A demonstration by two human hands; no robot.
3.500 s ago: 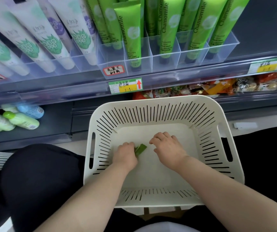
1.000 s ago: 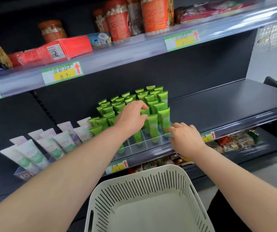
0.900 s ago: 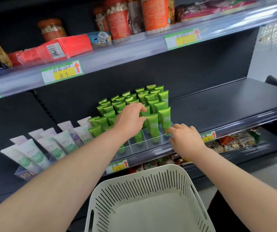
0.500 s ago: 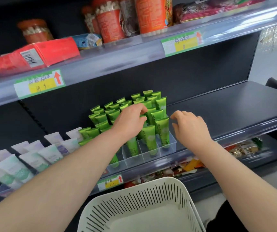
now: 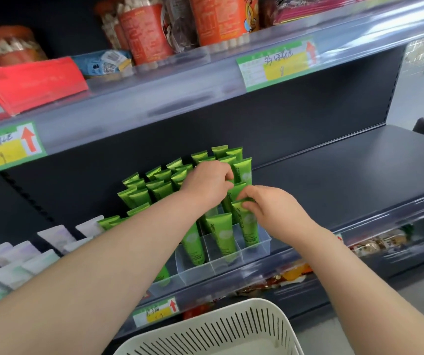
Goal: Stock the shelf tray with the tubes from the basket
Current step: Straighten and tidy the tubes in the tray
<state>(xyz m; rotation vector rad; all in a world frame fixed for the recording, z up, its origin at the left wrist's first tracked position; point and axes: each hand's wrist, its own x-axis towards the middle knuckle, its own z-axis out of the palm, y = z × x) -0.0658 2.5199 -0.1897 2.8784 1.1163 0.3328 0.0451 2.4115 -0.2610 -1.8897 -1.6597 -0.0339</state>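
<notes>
Several green Chamomile tubes (image 5: 221, 234) stand upright in a clear divided shelf tray (image 5: 254, 252) on the dark middle shelf. My left hand (image 5: 205, 184) reaches over the rows and pinches the top of a green tube near the right column. My right hand (image 5: 269, 208) pinches the crimped top of the front tube (image 5: 248, 226) in the rightmost lane. The white slotted basket (image 5: 231, 331) sits below at the bottom edge; the part of its floor that shows is bare.
White and purple tubes (image 5: 18, 265) fill a tray to the left. The shelf above carries a red box (image 5: 31, 85) and orange snack cups (image 5: 144, 32). To the right of the tray is bare dark shelf (image 5: 346, 175). Snack packets lie on the shelf below.
A few seconds ago both hands were in the basket at a green tube. In the last second the right hand rose from the tray's front edge to the rightmost front tube.
</notes>
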